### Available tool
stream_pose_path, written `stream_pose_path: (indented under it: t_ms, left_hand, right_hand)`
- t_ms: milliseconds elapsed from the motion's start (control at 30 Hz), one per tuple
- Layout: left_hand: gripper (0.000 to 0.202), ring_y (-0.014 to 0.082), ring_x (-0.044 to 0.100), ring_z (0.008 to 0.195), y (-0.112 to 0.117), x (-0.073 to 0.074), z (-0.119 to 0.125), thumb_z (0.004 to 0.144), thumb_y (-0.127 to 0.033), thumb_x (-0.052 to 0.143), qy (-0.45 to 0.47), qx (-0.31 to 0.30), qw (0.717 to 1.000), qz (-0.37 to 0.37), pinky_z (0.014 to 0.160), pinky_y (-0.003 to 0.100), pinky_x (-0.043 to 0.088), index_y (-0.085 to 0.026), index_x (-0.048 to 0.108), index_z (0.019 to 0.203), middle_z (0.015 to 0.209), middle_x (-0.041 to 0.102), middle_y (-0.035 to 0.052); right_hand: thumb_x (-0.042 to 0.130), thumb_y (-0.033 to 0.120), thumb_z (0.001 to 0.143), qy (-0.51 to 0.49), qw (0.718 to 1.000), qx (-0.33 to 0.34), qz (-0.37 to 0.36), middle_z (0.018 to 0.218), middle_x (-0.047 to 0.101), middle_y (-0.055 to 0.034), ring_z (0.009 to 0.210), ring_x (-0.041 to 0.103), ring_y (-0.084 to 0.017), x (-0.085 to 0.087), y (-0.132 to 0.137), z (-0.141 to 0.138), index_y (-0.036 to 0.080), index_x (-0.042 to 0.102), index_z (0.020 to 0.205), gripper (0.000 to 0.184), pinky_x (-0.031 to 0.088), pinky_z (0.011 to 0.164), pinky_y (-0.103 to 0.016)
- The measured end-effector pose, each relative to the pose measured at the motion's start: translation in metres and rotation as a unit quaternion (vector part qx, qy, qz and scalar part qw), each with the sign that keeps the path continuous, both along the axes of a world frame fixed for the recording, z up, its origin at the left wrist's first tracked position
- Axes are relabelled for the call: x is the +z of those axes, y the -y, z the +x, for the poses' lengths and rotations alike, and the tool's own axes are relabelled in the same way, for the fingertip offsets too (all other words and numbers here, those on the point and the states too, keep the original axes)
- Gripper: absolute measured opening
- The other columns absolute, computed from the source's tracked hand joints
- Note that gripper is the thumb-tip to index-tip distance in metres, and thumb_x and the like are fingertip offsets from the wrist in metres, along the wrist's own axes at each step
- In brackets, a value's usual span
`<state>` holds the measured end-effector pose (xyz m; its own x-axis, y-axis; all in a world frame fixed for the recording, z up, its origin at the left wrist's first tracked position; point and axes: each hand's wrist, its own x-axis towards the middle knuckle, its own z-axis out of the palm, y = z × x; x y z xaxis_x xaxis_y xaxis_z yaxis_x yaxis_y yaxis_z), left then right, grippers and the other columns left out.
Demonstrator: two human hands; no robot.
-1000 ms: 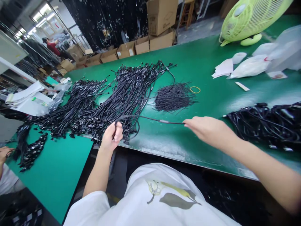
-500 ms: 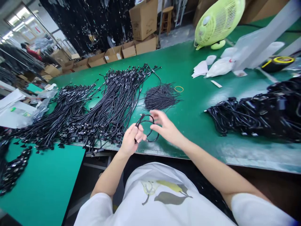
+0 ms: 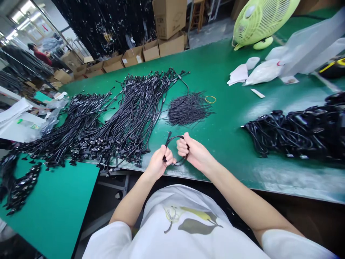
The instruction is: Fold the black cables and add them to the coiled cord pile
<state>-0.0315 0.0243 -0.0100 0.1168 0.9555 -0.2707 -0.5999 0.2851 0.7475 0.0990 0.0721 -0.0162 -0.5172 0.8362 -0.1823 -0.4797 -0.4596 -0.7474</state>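
My left hand (image 3: 161, 162) and my right hand (image 3: 194, 151) are close together above the near edge of the green work table (image 3: 215, 64). Both grip a thin black cable (image 3: 175, 137) bent into a loop, with a moulded plug end sticking up from my left fist. Left of my hands lies a long heap of similar black cables with connectors (image 3: 129, 122). A small bundle of thin black wires (image 3: 188, 110) lies ahead of my hands, and a yellow rubber band (image 3: 210, 99) sits just beyond it.
A tangled pile of black cables (image 3: 293, 133) lies to the right. Paper sheets (image 3: 238, 75), white plastic bags (image 3: 264, 72) and a lime-green fan (image 3: 260, 21) stand farther back. Cardboard boxes (image 3: 140, 54) line the far side. A person (image 3: 40, 55) stands in the background.
My right hand has closed around the cable loop, which it only neared before. The loop has drawn tighter between my hands, and the view has shifted slightly.
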Motion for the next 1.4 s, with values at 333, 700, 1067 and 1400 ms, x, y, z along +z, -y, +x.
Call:
stream_pose_path:
  t_ms: [333,700,1067,1400]
  left_hand:
    - [0.031,0.0137,0.052,0.064,0.014,-0.014,-0.002,0.092,-0.046,0.047,-0.354,-0.126,0.92,0.107,0.073,0.032,0.047,-0.016,0.055,0.088,0.072,0.055,0.0008]
    - [0.042,0.017,0.058,0.083,0.032,-0.006,0.023,0.074,-0.049,0.074,-0.102,-0.213,0.971,-0.034,0.074,0.032,0.051,-0.016,0.056,0.092,0.085,0.057,0.0037]
    - [0.036,0.0132,0.053,0.062,0.029,-0.003,0.031,0.079,-0.046,0.069,0.019,-0.188,0.978,-0.092,0.063,0.029,0.045,-0.014,0.055,0.087,0.067,0.051,-0.0006]
    - [0.026,0.0096,0.043,0.058,0.009,-0.003,0.033,0.093,-0.035,0.054,0.069,-0.023,0.99,-0.124,0.083,0.032,0.047,-0.017,0.051,0.073,0.062,0.036,-0.0043]
  right_hand:
    - [0.07,0.059,0.072,0.011,0.999,-0.046,0.024,0.09,0.063,-0.0029,0.067,0.059,-0.012,0.016,0.021,-0.006,0.02,0.054,0.096,0.049,0.044,0.046,-0.021]
    - [0.063,0.04,0.082,0.047,0.998,0.0,0.048,0.07,0.044,0.0065,0.049,0.041,-0.003,0.006,0.004,-0.006,0.019,0.049,0.083,0.026,0.033,0.043,-0.016]
    - [0.063,0.038,0.084,-0.022,0.998,0.057,0.004,0.065,0.039,0.0089,0.039,0.018,0.001,0.017,-0.008,0.006,0.018,0.05,0.086,0.025,0.011,0.032,-0.011]
    - [0.05,0.052,0.09,0.194,0.938,-0.101,0.27,0.101,0.053,-0.005,0.075,0.057,-0.012,-0.005,-0.012,0.011,0.021,0.052,0.109,0.037,0.052,0.065,-0.027]
